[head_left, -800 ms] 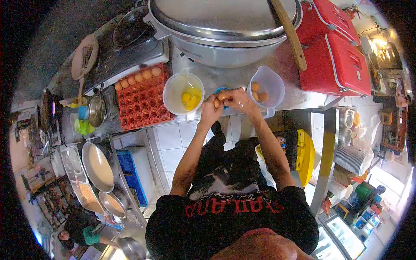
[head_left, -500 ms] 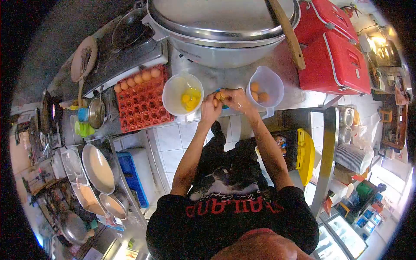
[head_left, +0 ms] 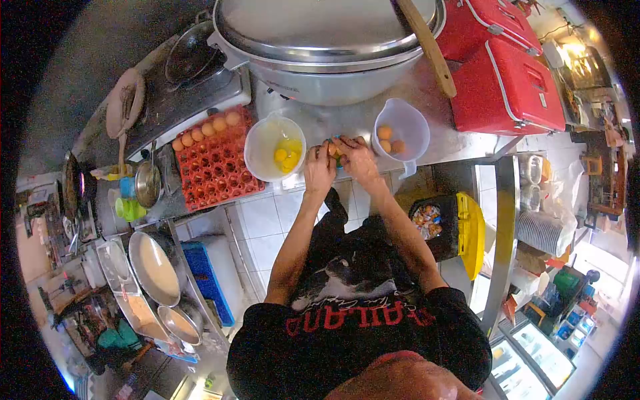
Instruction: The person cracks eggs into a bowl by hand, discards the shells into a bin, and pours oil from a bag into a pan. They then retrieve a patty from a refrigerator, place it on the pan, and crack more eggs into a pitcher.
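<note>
My left hand (head_left: 321, 168) and my right hand (head_left: 358, 160) meet at the counter edge, fingers closed around a brown egg (head_left: 333, 149) between them. Whether its shell is cracked is hard to make out. Under the fingers shows a bit of a blue-green container, mostly hidden. Just left of my left hand stands a white plastic jug (head_left: 257, 148) with raw egg yolks (head_left: 287, 156) and clear egg white inside. To the right of my right hand is a translucent measuring jug (head_left: 415, 127) with whole brown eggs (head_left: 385, 133) in it.
A red egg tray (head_left: 217, 167) lies left, eggs along its far row. A large lidded pot (head_left: 320, 80) stands behind, a wooden paddle (head_left: 430, 50) across its lid. Red cooler boxes (head_left: 510, 90) are at right. Below the counter is a bin with a yellow lid (head_left: 471, 233).
My hands have come together more squarely around the egg, my right fingers now bent over it. The whole view has shifted slightly, and more of the bin shows beside my right arm.
</note>
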